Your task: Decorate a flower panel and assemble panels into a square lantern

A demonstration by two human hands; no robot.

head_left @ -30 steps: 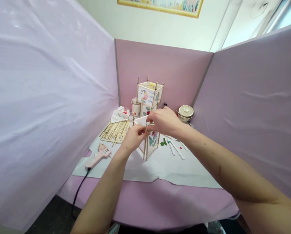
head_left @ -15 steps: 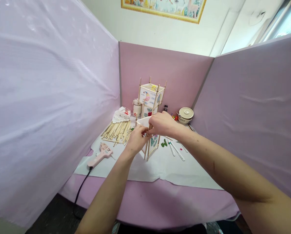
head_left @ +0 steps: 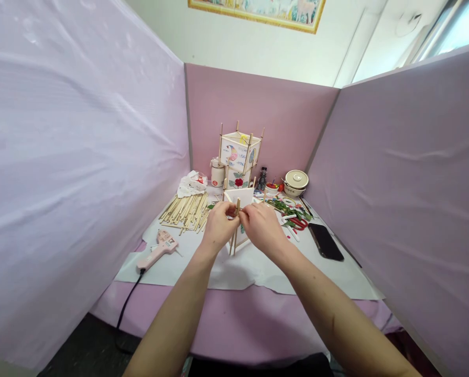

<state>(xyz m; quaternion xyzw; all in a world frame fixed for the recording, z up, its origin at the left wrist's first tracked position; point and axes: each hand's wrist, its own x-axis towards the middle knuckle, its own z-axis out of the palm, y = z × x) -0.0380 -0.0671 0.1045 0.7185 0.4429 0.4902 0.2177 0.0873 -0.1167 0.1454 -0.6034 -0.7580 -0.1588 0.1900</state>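
Observation:
A small lantern frame (head_left: 240,196) of thin wooden sticks and white panels stands upright on the white cloth, one corner facing me. At this front corner two sticks (head_left: 233,243) run close together. My left hand (head_left: 220,226) is closed, its thumb and fingers pinching the upper part of the corner sticks from the left. Close against the right side of the same spot, my right hand (head_left: 262,226) is pinched shut; what lies between its fingertips is too small to make out. Both hands hide much of the decorated right panel.
Behind stands a taller two-tier lantern (head_left: 240,152). Left are a pile of wooden sticks (head_left: 185,210), a corded pink glue gun (head_left: 159,250) and a crumpled plastic bag (head_left: 191,184). Right lie red scissors (head_left: 298,223), green leaves (head_left: 283,207), a black phone (head_left: 325,242) and a lidded bowl (head_left: 296,180).
My right hand has moved down from the top of the corner sticks to their right side, baring the stick tops. The left hand keeps its place at the corner. The view has shifted slightly.

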